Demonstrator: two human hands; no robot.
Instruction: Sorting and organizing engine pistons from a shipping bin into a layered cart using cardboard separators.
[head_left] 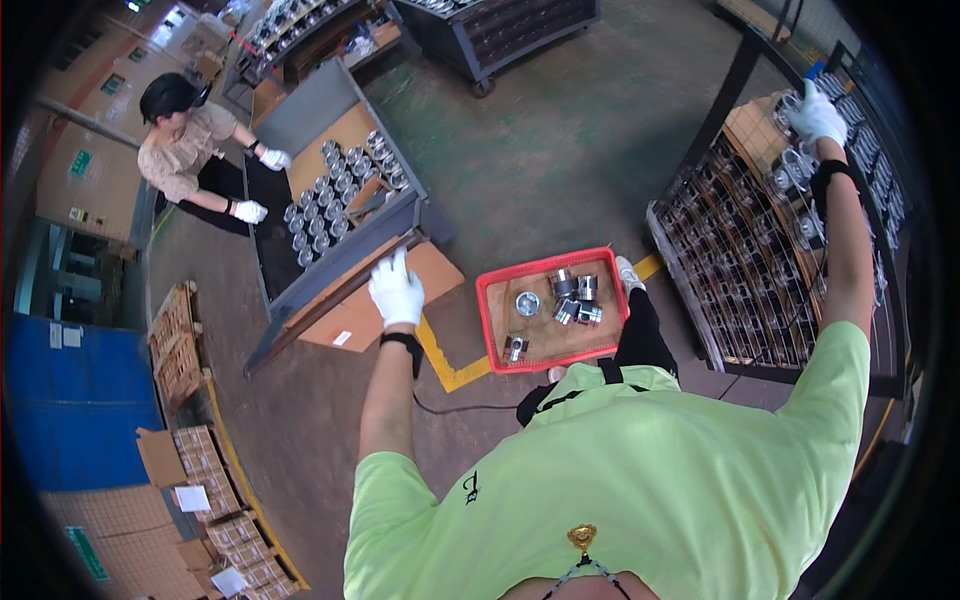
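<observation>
My right hand (817, 115), in a white glove, reaches far up to the right onto a black wire rack (735, 270) filled with shiny metal cylinder parts. Its fingers curl around one metal part (792, 102) at the rack's top. My left hand (396, 290), also gloved, is stretched forward with fingers apart and holds nothing. It hovers at the near edge of a grey crate (330, 275) of similar metal parts. Between my arms, a red plastic tray (487, 318) on the floor holds several metal parts (573, 298).
Another person (185, 140) in white gloves works at the far side of the grey crate. Cardboard sheets (345, 320) lie by the crate. Stacked cartons (215, 500) and a wooden pallet (175, 340) stand at left. Yellow floor tape (445, 365) runs under the tray. A dark cart (500, 30) stands beyond.
</observation>
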